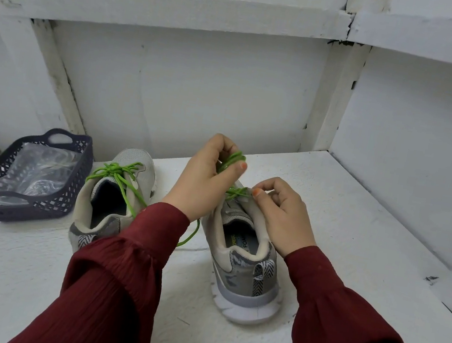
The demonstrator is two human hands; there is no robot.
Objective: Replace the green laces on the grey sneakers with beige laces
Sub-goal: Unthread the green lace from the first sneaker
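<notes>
Head view. Nearest, two maroon sleeves point(118, 273) reach forward. The left hand point(205, 180) is raised, its fingers curled round gathered loops of green lace point(231, 161) drawn up from the grey sneaker point(245, 264) beneath both hands. The right hand point(281, 210) pinches that lace low, at the eyelets. Assessment: unlacing of this shoe is under way but incomplete.

Left of the left hand, the second sneaker point(110, 212) has its green bow point(117, 172) tied and untouched. Further left, a dark basket point(74, 176) holds a clear plastic bag point(36, 172). No beige laces can be made out. All relacing is outstanding.
</notes>
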